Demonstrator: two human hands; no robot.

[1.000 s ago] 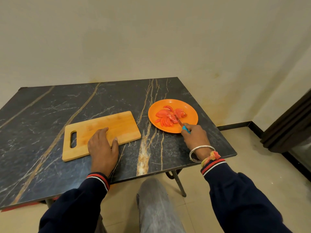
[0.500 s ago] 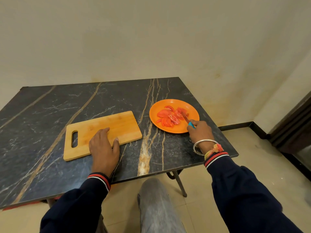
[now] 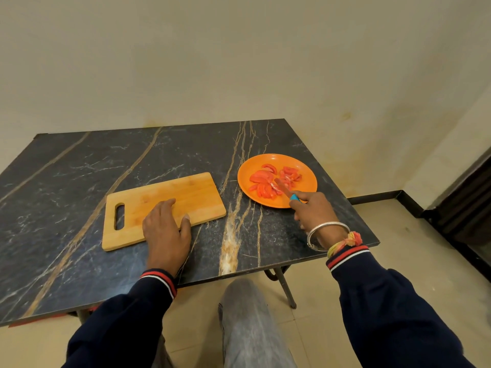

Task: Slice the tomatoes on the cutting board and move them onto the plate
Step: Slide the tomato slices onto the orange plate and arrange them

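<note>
Tomato slices all on orange plate; wooden cutting board bare.
My right hand grips the blue-handled knife, blade tidying slices; left hand flat, unclenched, steadying board on surface.

Plain home room — marble-look folding table, tiled floor, bare cream wall.

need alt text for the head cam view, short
A person's right hand holds a blue-handled knife over tomato slices on an orange plate. Their left hand rests on a bare wooden cutting board on a dark marble table.
</note>
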